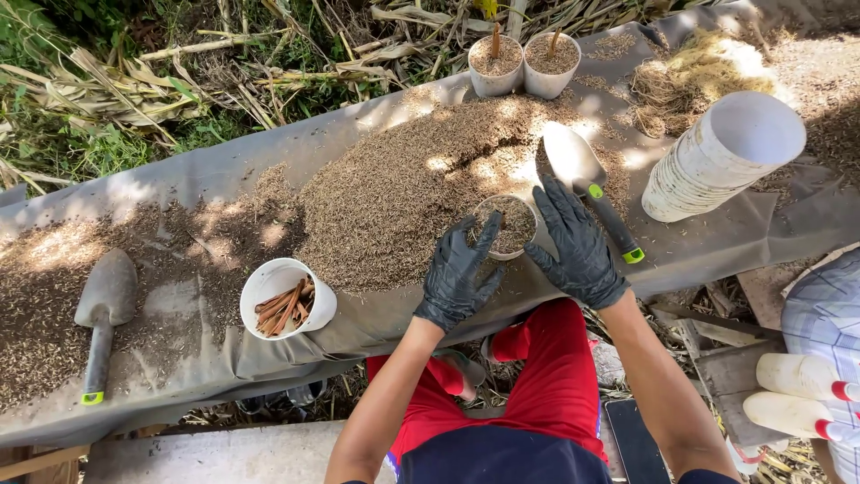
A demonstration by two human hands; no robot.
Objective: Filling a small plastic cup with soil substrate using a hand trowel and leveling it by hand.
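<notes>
Both my hands wear black gloves. My left hand (459, 273) and my right hand (573, 242) cup the sides of a small white cup (507, 228) filled with brown husk-like material, which stands on a grey sheet (224, 170) at the edge of a big heap of the same material (403, 188). The fingers are spread around the cup's rim. A metal trowel with a black and green handle (587, 179) lies just behind my right hand.
A tilted white cup of brown stick cuttings (287, 305) lies at the left. A second trowel (103, 314) rests far left. Two filled cups with sticks (524, 63) stand at the back. A stack of white cups (721, 157) lies on its side at right. Another person's sleeve and gloves (820, 358) show at right.
</notes>
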